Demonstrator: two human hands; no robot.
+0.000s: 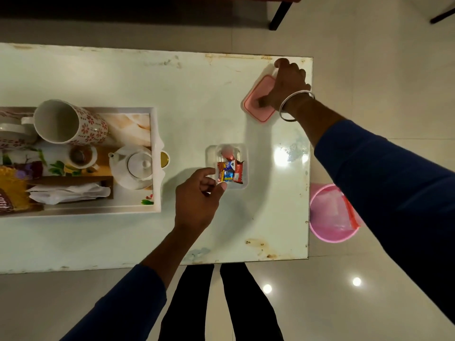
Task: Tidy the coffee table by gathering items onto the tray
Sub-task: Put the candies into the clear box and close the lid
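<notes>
Curled fingers of the left hand close at the near-left corner of a clear plastic container, thumb and forefinger at its rim, though whether they pinch the rim itself or one of the wrappers just inside cannot be told. That container sits open on the coffee table, well right of the tray, and holds a small heap of wrapped sweets, five or so in red, orange and blue (their print is too small to read). The right hand, a metal bangle on its wrist, reaches to the far right corner of the table and grips one pink lid, thumb on its top face and fingers curled over its far edge. On the tray stand one tall white mug with red flower print, lying tilted, part of a second such mug at the left edge, one small cup, one white teapot with its lid on, a holder of white paper napkins, and a yellow snack packet whose lettering is cut off and unreadable. One gold-rimmed round thing peeks out beside the tray's right wall. A pink bin stands on the floor beyond the table's right edge.
</notes>
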